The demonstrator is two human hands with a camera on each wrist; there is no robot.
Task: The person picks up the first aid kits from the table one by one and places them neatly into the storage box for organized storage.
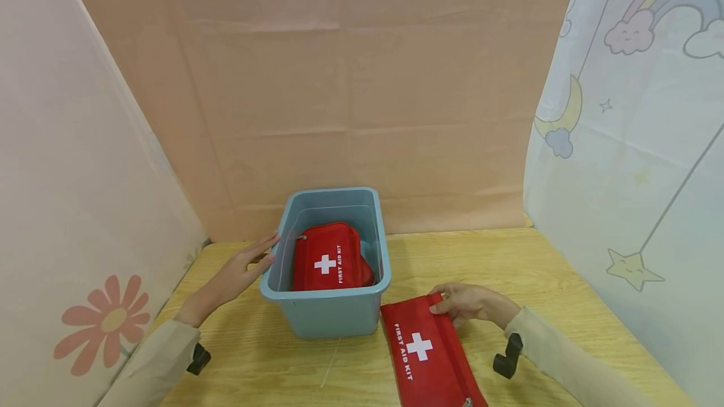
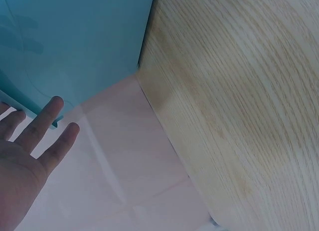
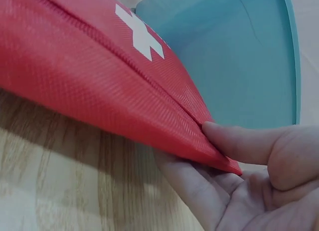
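A blue plastic bin (image 1: pixel 328 313) stands on the wooden table (image 1: pixel 565 281) and holds one red first aid kit pouch (image 1: pixel 330 259). My left hand (image 1: pixel 243 269) rests with straight fingers (image 2: pixel 47 121) against the bin's left wall (image 2: pixel 75 36). A second, flat red first aid kit pouch (image 1: pixel 430 350) lies on the table to the right of the bin. My right hand (image 1: pixel 466 303) pinches that pouch's far corner (image 3: pixel 219 156), thumb on top and fingers underneath, lifting the corner a little off the wood.
Cloth screens stand close round the table: peach at the back (image 1: pixel 362 93), a flower print at the left (image 1: pixel 85 206), a rainbow print at the right (image 1: pixel 633 143). Bare wood (image 1: pixel 266 363) lies in front of the bin.
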